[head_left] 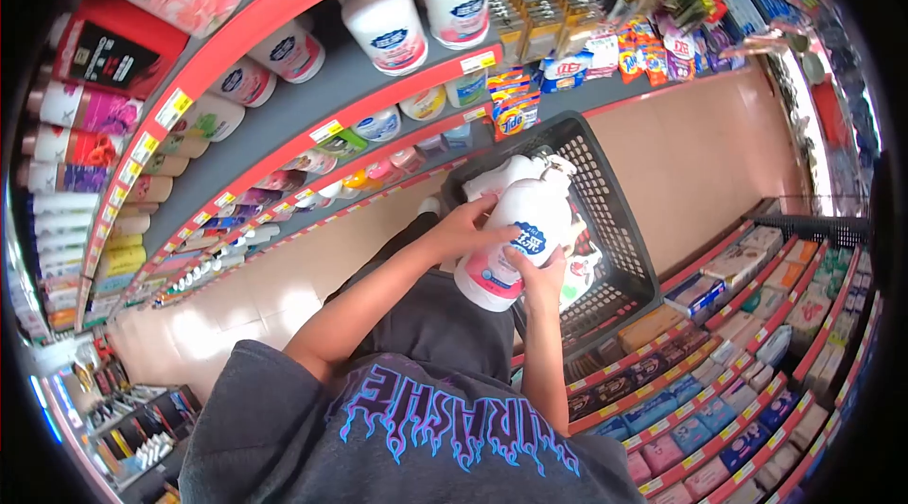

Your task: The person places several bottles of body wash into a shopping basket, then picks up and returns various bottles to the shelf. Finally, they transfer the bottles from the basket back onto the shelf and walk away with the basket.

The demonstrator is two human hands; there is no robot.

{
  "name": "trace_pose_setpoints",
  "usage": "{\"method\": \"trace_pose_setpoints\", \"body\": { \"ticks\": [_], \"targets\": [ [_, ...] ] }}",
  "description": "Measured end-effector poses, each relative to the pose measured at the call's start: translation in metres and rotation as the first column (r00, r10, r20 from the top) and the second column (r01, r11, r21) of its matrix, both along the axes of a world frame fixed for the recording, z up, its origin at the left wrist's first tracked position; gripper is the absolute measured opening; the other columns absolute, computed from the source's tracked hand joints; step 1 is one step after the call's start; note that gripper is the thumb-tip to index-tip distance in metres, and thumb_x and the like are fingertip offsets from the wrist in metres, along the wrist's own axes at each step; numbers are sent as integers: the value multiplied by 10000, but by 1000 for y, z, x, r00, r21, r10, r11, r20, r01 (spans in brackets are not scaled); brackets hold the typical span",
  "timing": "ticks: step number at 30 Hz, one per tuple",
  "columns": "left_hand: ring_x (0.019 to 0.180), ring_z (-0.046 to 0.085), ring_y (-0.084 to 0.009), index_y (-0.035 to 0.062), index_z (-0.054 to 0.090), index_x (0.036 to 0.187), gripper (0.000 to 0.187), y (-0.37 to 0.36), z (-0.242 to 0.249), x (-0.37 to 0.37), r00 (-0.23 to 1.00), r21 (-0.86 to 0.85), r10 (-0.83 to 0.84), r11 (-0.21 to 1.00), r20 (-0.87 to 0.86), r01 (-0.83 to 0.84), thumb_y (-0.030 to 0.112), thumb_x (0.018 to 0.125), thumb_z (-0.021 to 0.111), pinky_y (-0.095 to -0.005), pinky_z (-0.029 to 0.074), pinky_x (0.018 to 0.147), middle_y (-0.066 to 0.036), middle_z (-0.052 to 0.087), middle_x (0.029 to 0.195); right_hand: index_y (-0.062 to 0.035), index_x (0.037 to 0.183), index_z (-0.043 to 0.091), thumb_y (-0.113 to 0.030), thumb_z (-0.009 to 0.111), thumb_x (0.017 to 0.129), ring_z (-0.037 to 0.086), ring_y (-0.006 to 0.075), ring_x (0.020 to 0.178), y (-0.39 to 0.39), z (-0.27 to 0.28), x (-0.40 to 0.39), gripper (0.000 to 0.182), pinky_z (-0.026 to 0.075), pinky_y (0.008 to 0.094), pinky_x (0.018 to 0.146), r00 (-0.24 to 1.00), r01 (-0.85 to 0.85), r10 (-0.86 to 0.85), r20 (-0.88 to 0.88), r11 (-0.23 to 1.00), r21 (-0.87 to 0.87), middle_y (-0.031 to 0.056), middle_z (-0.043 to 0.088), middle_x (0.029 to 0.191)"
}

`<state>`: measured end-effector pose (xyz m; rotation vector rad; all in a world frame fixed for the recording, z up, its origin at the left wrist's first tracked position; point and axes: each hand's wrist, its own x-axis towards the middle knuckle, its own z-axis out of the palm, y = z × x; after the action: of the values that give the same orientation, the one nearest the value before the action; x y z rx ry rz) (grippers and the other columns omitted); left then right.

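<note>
The person holds a large white plastic pump bottle with a pink base and blue label over the black mesh shopping basket, the left hand wrapped around its upper side and the right hand cupped under its base. It looks full, heavy and smooth, so support beneath suits it. The red-edged shelves crowd the left; open floor lies beyond the basket.

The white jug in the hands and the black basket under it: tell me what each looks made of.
White jug: probably plastic, opaque and smooth with a soft sheen, pink at its base, blue printed label. The left hand and right hand grip it. Black basket: looks like moulded plastic, matte, its walls an open grid of holes.
</note>
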<state>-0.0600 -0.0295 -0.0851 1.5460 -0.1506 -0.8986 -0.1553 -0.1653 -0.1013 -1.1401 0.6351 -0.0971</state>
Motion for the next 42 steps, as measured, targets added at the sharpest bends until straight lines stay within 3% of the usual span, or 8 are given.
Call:
{"method": "trace_pose_setpoints", "body": {
  "ticks": [7,14,17,27,33,36,40,42],
  "targets": [
    [880,601,-175,-12,559,1095,602,12,12,-2,987,41,57,997,149,-64,337,648,760,-315,473,792,-132,628,979,28,1076,495,3,721,622,612,175,832,12,13,12,508,497,295,753,991,-124,128,47,990,-65,107,614,948],
    [844,607,-165,-19,582,1049,542,13,-2,16,962,-169,253,957,102,-234,284,639,765,-308,481,768,-119,637,938,29,1085,487,-14,727,624,606,170,851,6,33,49,522,492,286,758,955,-279,290,55,949,-147,106,607,964],
    [843,606,-167,-16,586,1043,535,19,9,22,954,-126,284,954,92,-272,286,639,765,-306,482,765,-109,635,929,31,1087,484,-17,729,628,607,171,850,12,40,60,522,492,289,762,947,-302,312,70,945,-126,107,607,963],
    [975,554,-168,12,487,1188,632,63,14,25,931,-254,364,903,25,-346,159,646,777,-325,439,867,-92,587,1062,18,1132,440,10,717,654,594,162,895,43,46,78,553,494,286,770,871,-484,490,24,865,-131,101,591,996],
    [940,570,-166,8,515,1150,603,98,27,24,886,-154,454,886,101,-436,172,635,783,-323,457,837,-86,600,1026,3,1157,424,-7,728,668,540,175,986,70,51,95,576,459,309,831,771,-624,636,-19,749,-223,93,572,1025],
    [909,582,-162,2,544,1106,564,115,15,25,849,-107,502,865,165,-491,178,628,787,-317,472,806,-88,612,996,4,1156,426,-15,732,667,543,174,978,83,40,102,577,460,308,827,749,-627,658,76,741,-242,98,565,1036],
    [892,592,-166,3,565,1072,539,135,7,33,777,-196,592,805,213,-560,191,621,794,-307,481,777,-93,621,979,12,1162,420,-37,754,649,549,176,965,101,45,119,615,464,311,819,706,-665,708,13,668,-334,112,552,1057],
    [874,597,-178,-17,561,1064,527,144,13,37,740,-150,668,742,85,-653,196,637,784,-308,483,769,-110,617,982,21,1148,430,-54,756,652,552,172,961,116,47,128,599,469,303,811,725,-650,688,44,703,-288,115,564,1037]
  ]
}}
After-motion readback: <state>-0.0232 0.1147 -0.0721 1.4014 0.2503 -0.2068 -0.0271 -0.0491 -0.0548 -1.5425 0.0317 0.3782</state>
